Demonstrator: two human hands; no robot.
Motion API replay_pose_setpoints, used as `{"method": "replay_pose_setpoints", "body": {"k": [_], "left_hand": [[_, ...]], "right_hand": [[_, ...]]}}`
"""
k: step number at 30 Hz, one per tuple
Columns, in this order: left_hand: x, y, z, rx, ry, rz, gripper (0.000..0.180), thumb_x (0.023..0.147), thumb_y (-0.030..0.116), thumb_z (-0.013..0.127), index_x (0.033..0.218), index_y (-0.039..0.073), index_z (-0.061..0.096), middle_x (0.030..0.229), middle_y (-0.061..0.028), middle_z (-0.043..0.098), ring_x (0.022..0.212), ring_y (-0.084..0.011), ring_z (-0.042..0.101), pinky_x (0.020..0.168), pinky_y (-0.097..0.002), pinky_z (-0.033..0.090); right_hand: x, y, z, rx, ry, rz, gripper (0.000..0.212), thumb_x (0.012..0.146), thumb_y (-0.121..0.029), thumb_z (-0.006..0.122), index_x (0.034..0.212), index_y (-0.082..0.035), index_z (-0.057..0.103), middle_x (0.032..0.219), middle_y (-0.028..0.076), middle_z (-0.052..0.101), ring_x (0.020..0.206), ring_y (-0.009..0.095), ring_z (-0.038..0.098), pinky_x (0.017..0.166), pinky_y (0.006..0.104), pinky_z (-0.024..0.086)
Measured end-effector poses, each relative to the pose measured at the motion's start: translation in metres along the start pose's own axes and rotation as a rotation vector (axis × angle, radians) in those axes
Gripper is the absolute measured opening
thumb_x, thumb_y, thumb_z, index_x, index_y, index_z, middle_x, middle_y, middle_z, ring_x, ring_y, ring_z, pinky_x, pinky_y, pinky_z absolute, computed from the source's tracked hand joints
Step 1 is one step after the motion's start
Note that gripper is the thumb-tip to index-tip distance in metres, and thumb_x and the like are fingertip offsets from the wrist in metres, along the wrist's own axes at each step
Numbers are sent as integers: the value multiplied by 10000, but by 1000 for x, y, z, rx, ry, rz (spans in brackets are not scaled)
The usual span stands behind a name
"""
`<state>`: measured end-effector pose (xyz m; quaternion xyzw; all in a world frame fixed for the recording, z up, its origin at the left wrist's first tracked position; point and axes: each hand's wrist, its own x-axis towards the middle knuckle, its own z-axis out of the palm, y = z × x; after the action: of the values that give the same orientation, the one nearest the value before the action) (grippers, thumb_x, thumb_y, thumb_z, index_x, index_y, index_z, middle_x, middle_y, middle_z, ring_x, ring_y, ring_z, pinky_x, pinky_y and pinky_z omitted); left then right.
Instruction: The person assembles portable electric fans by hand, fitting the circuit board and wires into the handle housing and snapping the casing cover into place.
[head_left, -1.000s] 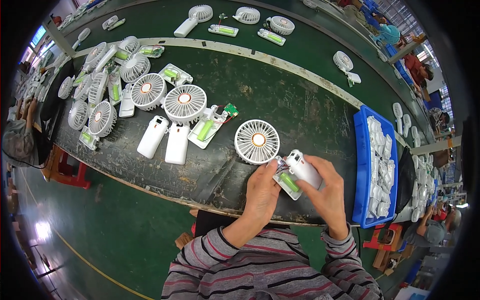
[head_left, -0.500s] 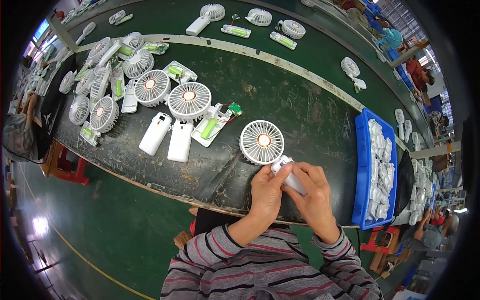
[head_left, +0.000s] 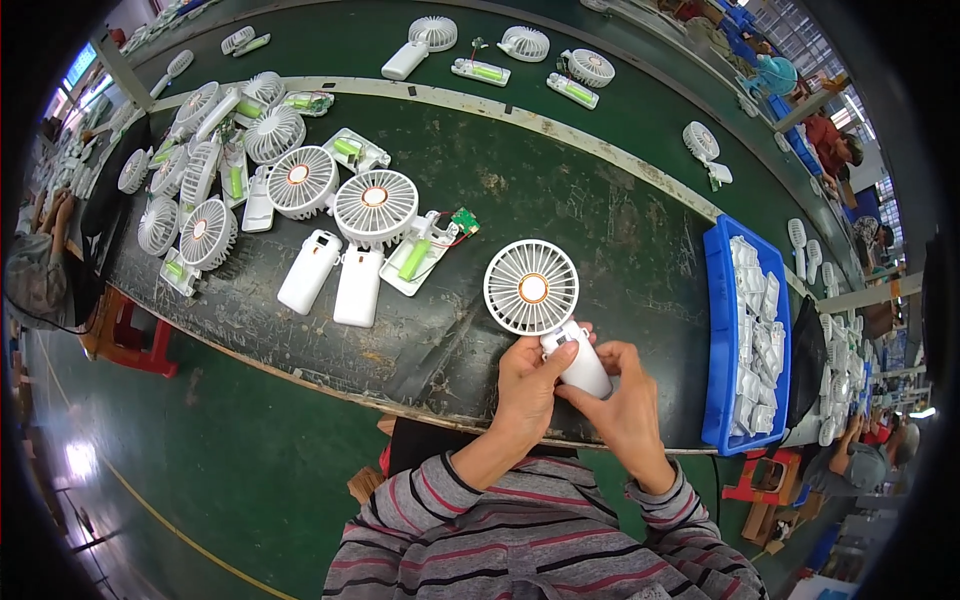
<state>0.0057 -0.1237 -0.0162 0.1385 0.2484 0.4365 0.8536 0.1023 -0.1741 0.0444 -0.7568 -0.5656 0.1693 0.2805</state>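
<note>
Fan (head_left: 545, 312) in your hands, near the surface's (head_left: 640, 260) front edge: the white cover (head_left: 586, 374) lies over its handle, which appears nearly closed; full seating cannot be confirmed. To the left, an open handle with green battery (head_left: 413, 260) lies unclosed. Your fan shows a white round grille and orange-ringed hub, no damage visible. Your left fingers (head_left: 524, 395) grasp the handle's top; your right fingers (head_left: 612, 357) loosely surround its lower end.

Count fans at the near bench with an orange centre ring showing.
4: held fan; second fan farther back to its left; third fan left of that; fourth fan at the near edge of the left pile. The pile may hide more.
</note>
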Motion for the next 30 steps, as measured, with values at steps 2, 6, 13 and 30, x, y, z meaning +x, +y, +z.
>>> {"method": "replay_pose_setpoints", "body": {"k": [2,6,13,30], "left_hand": [[-2,2,-1,23,-59,-3,329,869,50,573,1172,-48,491,1127,-148,587,1020,-188,579,879,-305,473],[-2,16,-4,-18,-236,-130,434,866,74,577,1254,-34,414,1187,-183,541,1113,-265,542,888,-367,497],[-6,22,-8,181,-193,-60,408,880,101,568,1234,-40,423,1153,-168,564,1000,-222,592,687,-313,554],[-5,29,-6,159,-148,-52,432,874,53,556,1267,-21,393,1178,-182,547,1051,-239,574,788,-319,524]], "right_hand": [[0,7,-5,131,-88,208,323,697,-82,742,956,33,587,816,124,637,694,194,610,634,304,480],[0,20,-5,618,-432,357,211,769,-117,694,884,43,618,710,71,638,636,112,595,578,247,470],[3,14,2,805,-429,367,203,795,-94,672,914,54,602,725,74,628,630,116,590,567,243,478],[5,15,16,712,-351,307,249,797,-130,691,936,49,588,729,56,622,627,107,585,566,241,484]]}}
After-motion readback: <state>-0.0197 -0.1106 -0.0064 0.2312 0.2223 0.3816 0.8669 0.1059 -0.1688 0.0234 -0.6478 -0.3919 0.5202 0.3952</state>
